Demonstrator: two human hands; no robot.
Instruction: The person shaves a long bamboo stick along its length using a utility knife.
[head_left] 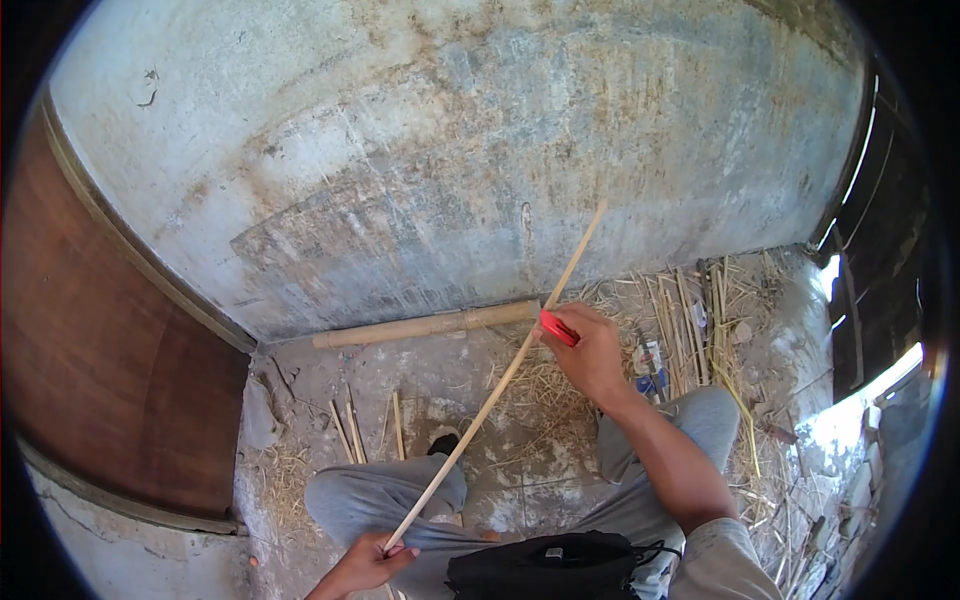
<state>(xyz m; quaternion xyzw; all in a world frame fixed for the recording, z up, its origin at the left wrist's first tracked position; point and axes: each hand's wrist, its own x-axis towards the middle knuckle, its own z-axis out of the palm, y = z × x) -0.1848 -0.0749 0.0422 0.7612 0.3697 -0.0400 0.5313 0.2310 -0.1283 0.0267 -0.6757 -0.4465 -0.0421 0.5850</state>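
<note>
My left hand point(364, 568) is closed around the lower end of a long, thin bamboo strip point(480, 415). The strip slants up and to the right, and its far tip lies in front of the stained wall. Partway up the strip, my right hand point(588, 350) grips a red-handled cutter point(558, 328). The cutter is against or right beside the strip, and its blade is too small to make out clearly. My legs in grey trousers point(385, 492) are bent on either side below the strip.
A thick bamboo pole point(425, 327) lies along the foot of the wall point(450, 170). Shavings point(540, 400) litter the floor, with several bamboo sticks point(690, 325) at right. A black bag point(545, 570) rests at my lap. A brown door panel point(120, 350) stands at left.
</note>
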